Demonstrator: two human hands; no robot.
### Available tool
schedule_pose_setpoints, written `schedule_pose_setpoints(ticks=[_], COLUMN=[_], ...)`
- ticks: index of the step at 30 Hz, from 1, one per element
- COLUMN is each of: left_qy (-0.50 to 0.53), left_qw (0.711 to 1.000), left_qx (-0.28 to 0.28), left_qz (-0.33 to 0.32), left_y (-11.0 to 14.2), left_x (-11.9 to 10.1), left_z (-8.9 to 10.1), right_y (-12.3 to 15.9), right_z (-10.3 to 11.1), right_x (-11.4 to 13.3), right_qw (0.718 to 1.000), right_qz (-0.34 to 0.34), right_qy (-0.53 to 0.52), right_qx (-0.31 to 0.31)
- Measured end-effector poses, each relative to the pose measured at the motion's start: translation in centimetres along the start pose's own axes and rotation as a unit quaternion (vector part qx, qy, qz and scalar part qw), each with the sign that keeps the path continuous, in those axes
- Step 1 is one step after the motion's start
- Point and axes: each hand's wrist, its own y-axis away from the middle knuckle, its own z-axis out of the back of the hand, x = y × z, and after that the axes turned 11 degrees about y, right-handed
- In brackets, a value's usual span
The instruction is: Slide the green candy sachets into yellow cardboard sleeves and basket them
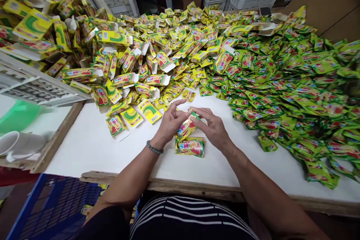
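Both hands meet over the white tabletop around one small yellow and green candy box (186,127), tilted between them. My left hand (172,120), with a beaded bracelet at the wrist, has its thumb on the box's upper edge and its index finger stretched out. My right hand (211,125) pinches the box's top right corner between thumb and fingers. Just below them a second candy box (190,147) lies flat, its printed face up. Left of my hands lie a yellow box (150,111) and a box with an open flap (116,125).
Open candy boxes (112,37) are heaped at the left, spilling from a tipped white crate (42,78). Green candy sachets (281,82) pile up at the right. A white mug (21,143) stands far left. A blue crate (56,206) sits below the table's wooden edge (197,188).
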Motion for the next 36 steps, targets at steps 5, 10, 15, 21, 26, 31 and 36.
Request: schedule_pose_setpoints(ticks=[5, 10, 15, 21, 26, 31, 36], left_qy=[-0.094, -0.323, -0.578, -0.694, -0.712, -0.671, -0.596], left_qw=[0.989, 0.930, 0.794, 0.713, 0.701, 0.735, 0.795], left_qx=[0.101, 0.165, -0.163, -0.083, -0.024, -0.088, -0.109], left_qz=[0.058, -0.054, -0.098, -0.053, -0.029, 0.023, 0.028], left_y=[0.9, 0.8, -1.1, -3.0, -4.0, -3.9, -3.6], left_x=[-0.8, -1.1, -2.3, -1.1, 0.7, 0.6, 0.7], left_z=[-0.5, 0.4, 3.9, 4.0, 3.7, 4.9, 5.8], right_y=[-1.3, -2.3, -1.8, -2.7, -7.6, -10.7, -7.5], right_z=[2.0, 5.6, 5.8, 4.6, 3.1, 1.9, 0.8], right_x=[-2.1, -6.2, -7.3, -5.8, -4.5, -5.1, -4.7], right_qw=[0.997, 0.879, 0.823, 0.876, 0.842, 0.763, 0.764], right_qz=[-0.007, -0.117, -0.129, -0.100, -0.029, 0.005, 0.051], right_qy=[0.062, 0.414, 0.547, 0.466, 0.538, 0.623, 0.617], right_qx=[-0.044, -0.205, -0.085, -0.075, 0.031, 0.171, 0.181])
